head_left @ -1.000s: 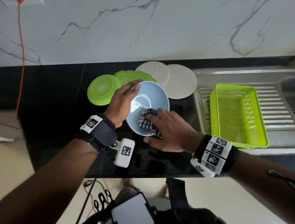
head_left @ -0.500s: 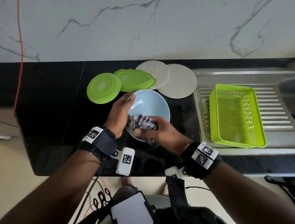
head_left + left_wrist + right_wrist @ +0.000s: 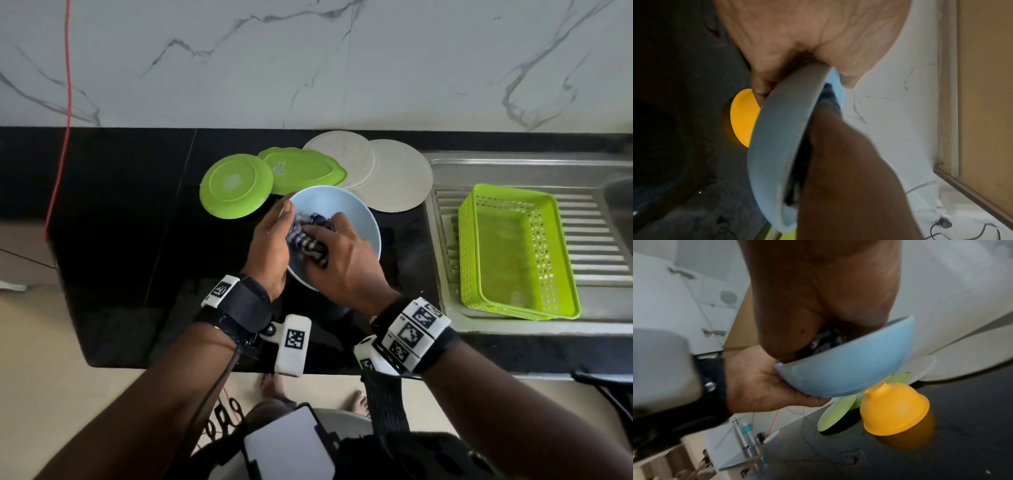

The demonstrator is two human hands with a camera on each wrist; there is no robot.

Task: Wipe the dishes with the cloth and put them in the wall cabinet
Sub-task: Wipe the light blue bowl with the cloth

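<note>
A light blue bowl [image 3: 352, 216] is held above the black counter, tilted. My left hand [image 3: 270, 246] grips its left rim, thumb inside and fingers under it; the left wrist view shows the same hold of my left hand [image 3: 807, 40] on the bowl [image 3: 772, 129]. My right hand [image 3: 342, 260] presses a bunched dark checked cloth [image 3: 308, 236] against the bowl's inner wall. In the right wrist view the cloth [image 3: 826, 339] shows just above the bowl's rim [image 3: 849, 373]. Behind lie a round green plate [image 3: 236, 186], a leaf-shaped green plate [image 3: 301, 169] and two beige plates [image 3: 397, 178].
An orange bowl [image 3: 894, 410] stands upside down on the counter under the blue bowl, hidden in the head view. A green plastic basket [image 3: 513, 250] sits on the steel drainboard [image 3: 599, 240] at right. A red cord [image 3: 65, 102] hangs at left. The counter's front edge is near my wrists.
My right hand has slid the cloth from the bowl's near rim to its left inner side and further in. My left hand keeps its hold on the rim.
</note>
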